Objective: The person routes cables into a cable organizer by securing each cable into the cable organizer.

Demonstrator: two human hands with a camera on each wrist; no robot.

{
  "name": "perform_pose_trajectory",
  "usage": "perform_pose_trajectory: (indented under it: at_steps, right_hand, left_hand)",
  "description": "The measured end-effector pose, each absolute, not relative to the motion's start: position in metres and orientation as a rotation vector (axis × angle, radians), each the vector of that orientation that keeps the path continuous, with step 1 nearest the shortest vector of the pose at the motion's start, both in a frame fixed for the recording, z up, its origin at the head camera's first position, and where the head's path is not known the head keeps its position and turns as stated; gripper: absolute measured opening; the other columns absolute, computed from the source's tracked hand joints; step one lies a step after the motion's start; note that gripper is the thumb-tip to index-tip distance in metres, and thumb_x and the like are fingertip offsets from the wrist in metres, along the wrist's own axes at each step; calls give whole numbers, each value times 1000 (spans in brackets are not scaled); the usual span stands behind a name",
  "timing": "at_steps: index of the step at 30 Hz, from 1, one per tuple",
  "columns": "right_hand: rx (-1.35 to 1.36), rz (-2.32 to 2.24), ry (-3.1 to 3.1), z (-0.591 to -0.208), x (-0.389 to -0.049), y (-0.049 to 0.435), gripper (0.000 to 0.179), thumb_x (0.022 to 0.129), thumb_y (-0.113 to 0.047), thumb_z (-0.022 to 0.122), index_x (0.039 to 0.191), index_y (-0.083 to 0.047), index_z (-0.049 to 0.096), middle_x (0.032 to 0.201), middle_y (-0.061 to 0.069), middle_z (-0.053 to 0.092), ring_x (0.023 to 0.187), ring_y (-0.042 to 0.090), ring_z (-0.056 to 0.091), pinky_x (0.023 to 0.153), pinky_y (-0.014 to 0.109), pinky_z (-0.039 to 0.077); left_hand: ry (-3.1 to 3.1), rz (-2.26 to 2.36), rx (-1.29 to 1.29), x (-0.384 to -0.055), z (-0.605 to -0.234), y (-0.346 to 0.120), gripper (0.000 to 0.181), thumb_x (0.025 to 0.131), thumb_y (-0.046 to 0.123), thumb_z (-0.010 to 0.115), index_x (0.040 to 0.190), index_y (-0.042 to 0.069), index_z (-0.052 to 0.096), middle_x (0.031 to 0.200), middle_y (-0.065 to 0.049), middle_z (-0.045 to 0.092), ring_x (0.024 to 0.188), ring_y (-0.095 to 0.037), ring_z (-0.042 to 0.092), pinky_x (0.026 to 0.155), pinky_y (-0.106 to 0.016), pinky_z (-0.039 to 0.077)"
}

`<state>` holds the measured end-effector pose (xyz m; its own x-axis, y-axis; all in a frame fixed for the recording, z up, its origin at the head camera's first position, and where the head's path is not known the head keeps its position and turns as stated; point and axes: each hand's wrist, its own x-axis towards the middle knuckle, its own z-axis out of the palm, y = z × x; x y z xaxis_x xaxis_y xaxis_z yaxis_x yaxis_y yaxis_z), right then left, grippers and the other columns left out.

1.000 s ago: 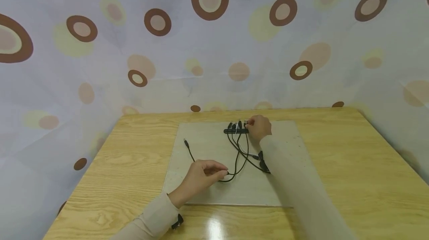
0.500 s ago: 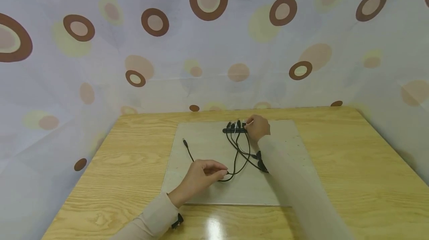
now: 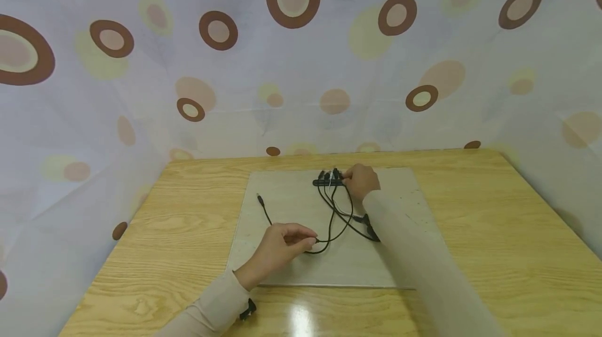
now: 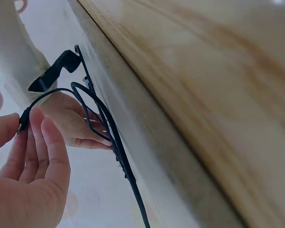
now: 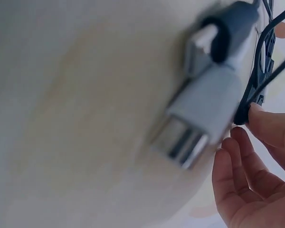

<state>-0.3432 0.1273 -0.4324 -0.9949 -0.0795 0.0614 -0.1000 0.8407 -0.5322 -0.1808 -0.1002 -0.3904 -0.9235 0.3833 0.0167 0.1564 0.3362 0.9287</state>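
A black cable organizer (image 3: 320, 183) lies near the back of the pale board, with several black cables and a white one through its slots. At its right end my right hand (image 3: 362, 181) pinches a black USB cable between thumb and fingers; its plug is hidden by the fingers. My left hand (image 3: 282, 248), nearer the front, pinches the small connector (image 4: 23, 118) at a black cable's other end. In the right wrist view, a grey-white USB plug (image 5: 204, 104) and a black-housed plug (image 5: 237, 28) lie on the board, blurred.
The pale board (image 3: 282, 206) sits on a wood-grain table (image 3: 188, 232). Left of the organizer a loose black connector (image 3: 261, 201) lies on the board. More plugs (image 3: 371, 230) are partly covered by my right sleeve. A patterned cloth (image 3: 301, 65) hangs behind.
The USB plug end that showed above my right fingers has dropped out of sight behind them. The cable's loop bows slightly farther right. My left hand stays nearly still.
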Motion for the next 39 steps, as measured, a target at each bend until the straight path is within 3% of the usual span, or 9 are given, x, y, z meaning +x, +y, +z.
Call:
perform_pose_trajectory:
  at_steps: [4, 15, 21, 27, 33, 39]
  right_hand:
    - [128, 860, -2992, -426, -339, 126, 21, 92, -13, 65, 107, -2, 73, 107, 18, 69, 93, 33, 66, 78, 47, 54]
    - [186, 954, -2997, -435, -344, 129, 25, 88, -12, 69, 110, 0, 71, 106, 18, 70, 93, 33, 66, 81, 48, 53]
    - [345, 971, -3036, -433, -344, 137, 36, 88, -13, 69, 119, 2, 65, 105, 20, 68, 96, 34, 64, 84, 48, 52]
    - [466, 1032, -3086, -418, -330, 142, 39, 94, -12, 59, 128, 7, 55, 112, 24, 64, 102, 37, 61, 88, 50, 50]
    - [679, 1070, -3148, -409, -322, 155, 31, 99, -17, 52, 121, 4, 63, 118, 21, 63, 110, 37, 58, 91, 50, 48]
    - [896, 1067, -3109, -399, -311, 171, 29, 101, -17, 49, 110, 0, 70, 110, 14, 69, 92, 25, 63, 77, 40, 49]
  left_hand:
    - [2403, 1625, 481, -190, -410, -105, 19, 91, 15, 67, 104, 2, 72, 96, -6, 73, 84, -16, 69, 71, -21, 53]
    - [2475, 1549, 525, -193, -414, -114, 21, 91, 23, 68, 101, 5, 73, 91, -1, 73, 78, -10, 67, 68, -22, 53]
    - [2518, 1511, 547, -196, -413, -117, 19, 91, 20, 67, 101, 4, 73, 93, -1, 73, 78, -9, 67, 69, -22, 53]
    - [2559, 1424, 586, -202, -413, -119, 16, 90, 17, 68, 100, 4, 73, 92, -2, 73, 80, -10, 65, 71, -22, 52]
    - [2610, 1319, 622, -208, -413, -120, 14, 91, 12, 66, 99, 4, 73, 98, -4, 73, 87, -15, 67, 75, -21, 53]
    - [2713, 1248, 749, -213, -409, -118, 20, 96, 17, 60, 101, 3, 73, 101, -6, 73, 87, -16, 68, 76, -25, 54]
